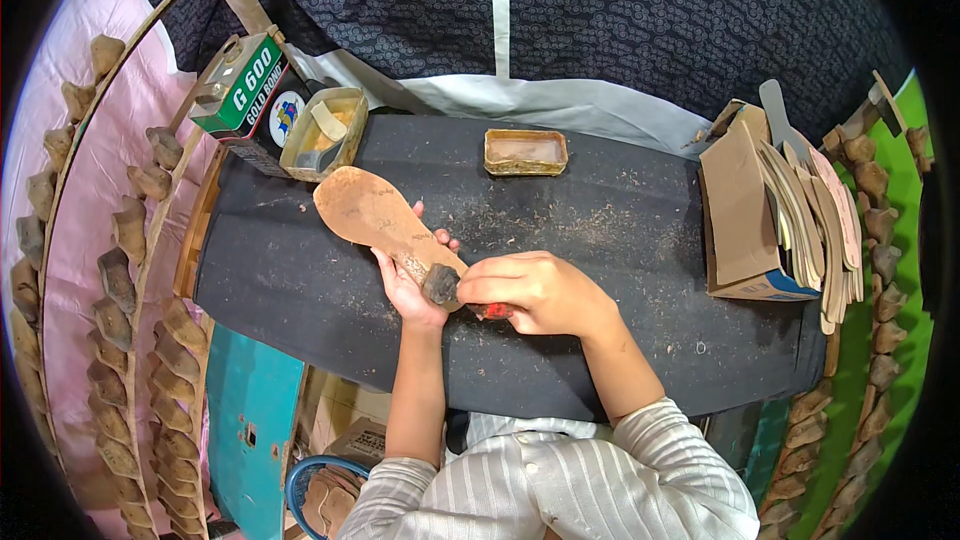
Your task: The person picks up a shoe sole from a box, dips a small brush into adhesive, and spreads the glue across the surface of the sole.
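Note:
A tan shoe insole (pixel 372 213) is held at a slant above the table, its broad forepart pointing up and left. My left hand (pixel 412 290) is closed round its narrow part, thumb on the near side and fingertips showing past the far edge. At the heel end sits a dark grey, rough lump (pixel 441 285); whether it is fixed there I cannot tell. My right hand (pixel 533 292) is closed beside that lump, fingers touching the heel area. A small red and dark object (pixel 492 311) shows under its fingers; its kind is mostly hidden.
Brown shavings lie over the black-covered table (pixel 620 270). A shallow container (pixel 525 168) stands at the back, a tub (pixel 300 170) and a green metal can (pixel 211 125) at back left. A cardboard box (pixel 740 220) of sole-shaped pieces stands right. Racks of shoe lasts (pixel 115 280) flank the table.

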Available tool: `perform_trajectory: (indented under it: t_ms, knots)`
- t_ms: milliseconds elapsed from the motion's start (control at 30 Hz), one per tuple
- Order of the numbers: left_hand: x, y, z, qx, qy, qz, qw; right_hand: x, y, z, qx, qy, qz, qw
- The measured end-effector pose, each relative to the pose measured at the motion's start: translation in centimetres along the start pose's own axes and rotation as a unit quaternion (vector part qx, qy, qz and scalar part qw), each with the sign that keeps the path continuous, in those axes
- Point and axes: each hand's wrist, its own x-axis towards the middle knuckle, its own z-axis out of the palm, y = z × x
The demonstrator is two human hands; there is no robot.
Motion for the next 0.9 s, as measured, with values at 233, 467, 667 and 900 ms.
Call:
perform_trajectory:
  t_ms: [233, 467, 667, 900]
  knots:
    - [0.2, 0.2, -0.3, -0.016, 0.010, 0.049, 0.999, -0.2, -0.8, -0.8, 0.032, -0.067, 0.026, 0.997]
    - [0.0, 0.0, 0.3, 0.045, 0.018, 0.061, 0.997, 0.0, -0.6, -0.2, 0.010, -0.017, 0.002, 1.000]
    - [0.1, -0.1, -0.1, 0.041, 0.020, 0.076, 0.996, -0.4, -0.9, -1.2, 0.007, -0.057, 0.039, 0.998]
    - [-0.1, -0.5, 1.0, 0.027, 0.001, 0.068, 0.997, -0.2, -0.7, -1.1, -0.050, 0.048, 0.017, 0.997]
